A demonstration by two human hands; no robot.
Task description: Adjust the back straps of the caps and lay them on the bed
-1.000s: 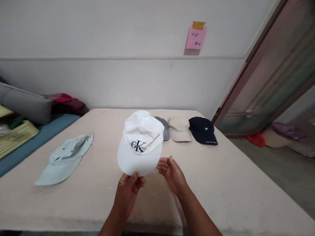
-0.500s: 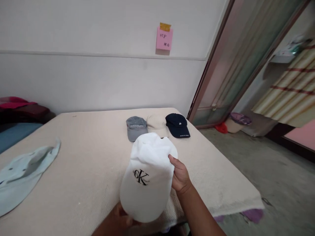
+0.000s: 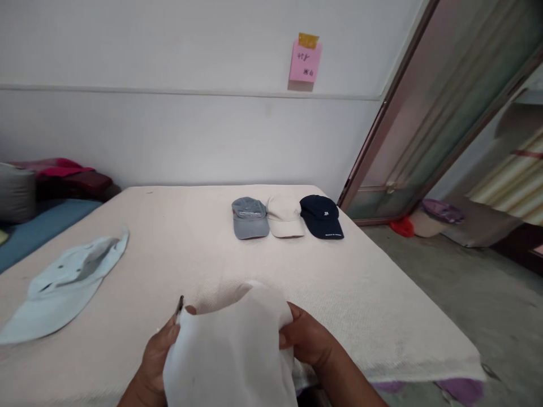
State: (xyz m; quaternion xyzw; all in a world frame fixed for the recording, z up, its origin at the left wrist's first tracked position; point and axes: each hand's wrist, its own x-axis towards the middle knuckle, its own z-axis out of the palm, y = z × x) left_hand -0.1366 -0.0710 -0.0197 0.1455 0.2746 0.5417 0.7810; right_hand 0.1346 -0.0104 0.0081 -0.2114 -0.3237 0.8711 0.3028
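A white cap [image 3: 231, 350] hangs between my hands at the near edge of the bed, its printed front no longer facing me. My left hand [image 3: 159, 353] grips its left edge, where a small dark metal piece [image 3: 180, 303] pokes up. On the other side my right hand [image 3: 307, 336] pinches the fabric, thumb against the outside. Farther back lie a grey cap [image 3: 250, 219], a cream cap [image 3: 285, 217] and a navy cap [image 3: 321, 216], side by side in a row with brims toward me. A pale blue cap [image 3: 70, 285] lies on its side at the left.
A cream cover [image 3: 178, 243] lies over the bed, which meets a white wall [image 3: 190, 141]. Taped to the wall is a pink note [image 3: 304, 62]. Folded bedding [image 3: 68, 181] sits at the far left. Right of the bed are a sliding door [image 3: 407, 130] and a bin [image 3: 432, 219].
The white cap has been turned and lowered, so its black letters no longer show. My left hand has moved from under the brim up to the left edge. The view has shifted left.
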